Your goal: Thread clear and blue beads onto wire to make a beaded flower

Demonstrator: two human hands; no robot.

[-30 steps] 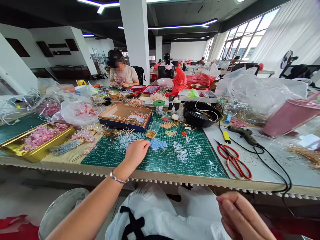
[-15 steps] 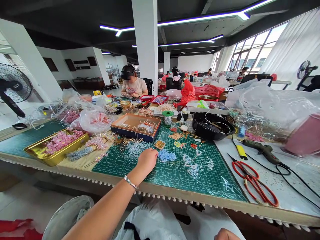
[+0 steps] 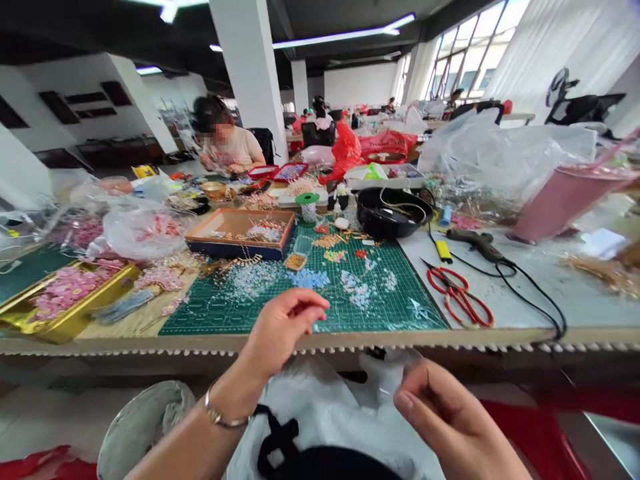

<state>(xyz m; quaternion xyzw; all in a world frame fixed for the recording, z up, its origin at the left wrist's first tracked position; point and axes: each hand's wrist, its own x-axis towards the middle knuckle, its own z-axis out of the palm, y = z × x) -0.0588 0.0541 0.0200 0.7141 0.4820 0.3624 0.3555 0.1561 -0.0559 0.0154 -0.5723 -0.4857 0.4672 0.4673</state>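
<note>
Head view: left hand [image 3: 280, 333] and right hand [image 3: 450, 417] apart above a white plastic bag [image 3: 320, 413], grip unclear.

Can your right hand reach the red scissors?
Probably yes: the right hand is just below the table's front edge, and the red-handled scissors lie near that edge with nothing in between.

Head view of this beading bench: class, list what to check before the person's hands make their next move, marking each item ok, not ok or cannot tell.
1. Anything held in the Right hand: cannot tell, too fine to see.
2. Left hand free of jewellery: not ok, a metal bracelet circles the wrist.
3. Blue beads contained: not ok, loose on the green cutting mat.
4. Red-handled scissors off the mat: ok, on the white bench top.
5. Hot glue gun cord back from the bench edge: not ok, it reaches the edge.
</note>
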